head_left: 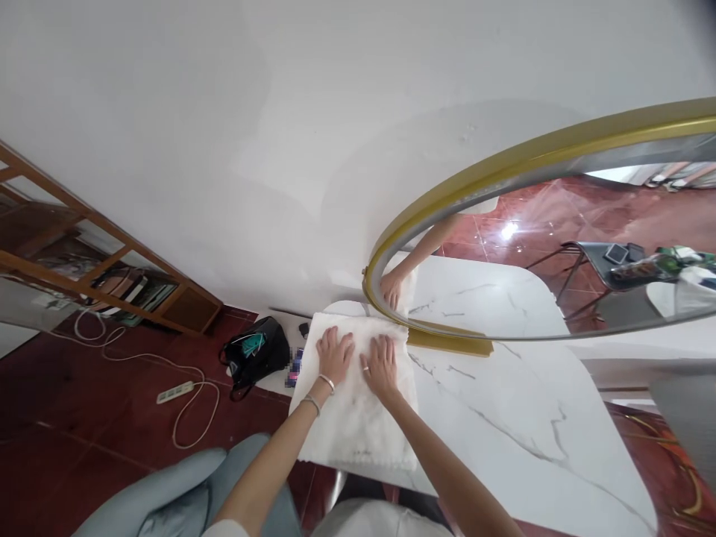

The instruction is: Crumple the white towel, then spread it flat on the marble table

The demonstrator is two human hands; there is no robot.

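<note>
Nearest of all, a grey-blue cushion point(168, 485) sat low at the person's left side, over the dark red floor point(67, 403). Above it both bare forearms reached out over a white towel point(358, 418) that lay spread across the near left corner of a white marble table point(531, 425), its front edge hanging slightly past the table's rim. The left hand point(334, 355) lay flat on the cloth with its fingers spread, thin bangles point(318, 394) round the wrist; the right hand point(381, 364) rested just beside it, palm down and fingers fanned, a ring showing on one finger. Neither hand pinched or gripped anything; both simply pressed on the towel's far half. To the left, on the floor, a black bag point(254, 356) stood near the table, with a white power strip point(175, 391) and its looping cable further out. Just past the towel, a gold-framed oval mirror point(436, 339) stood on the table against the white wall point(224, 149), and in it a hand and the tabletop were reflected. Farthest left, a wooden shelf point(112, 280) held books.
</note>
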